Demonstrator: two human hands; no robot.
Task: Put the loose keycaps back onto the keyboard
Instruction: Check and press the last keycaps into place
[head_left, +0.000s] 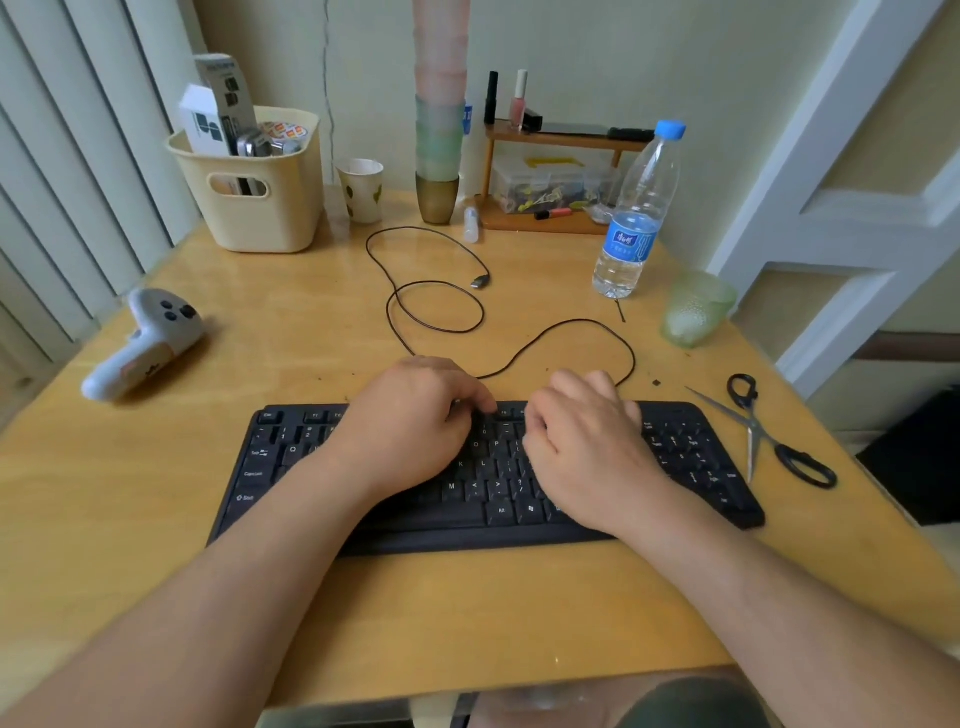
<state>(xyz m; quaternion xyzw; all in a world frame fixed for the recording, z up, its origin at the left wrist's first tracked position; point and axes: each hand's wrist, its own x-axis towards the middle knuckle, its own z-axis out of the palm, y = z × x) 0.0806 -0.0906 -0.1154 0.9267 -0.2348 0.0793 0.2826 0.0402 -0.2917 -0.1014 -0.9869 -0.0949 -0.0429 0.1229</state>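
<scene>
Pressing at the top rows of the flat black plastic keyboard (483, 467), mid-desk, both hands work: left hand (410, 421) and right hand (582, 441) fingers curl downward, any keycap hidden. Next, likely firm seating pressure.

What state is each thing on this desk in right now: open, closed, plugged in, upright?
Scissors: open, lying flat.
Water bottle: capped, upright.
Cable plug: unplugged, loose on desk.
Green glass: tipped on its side.
Paper cup: upright.
Left hand: fingers curled on keyboard.
Right hand: fingers curled on keyboard.
</scene>
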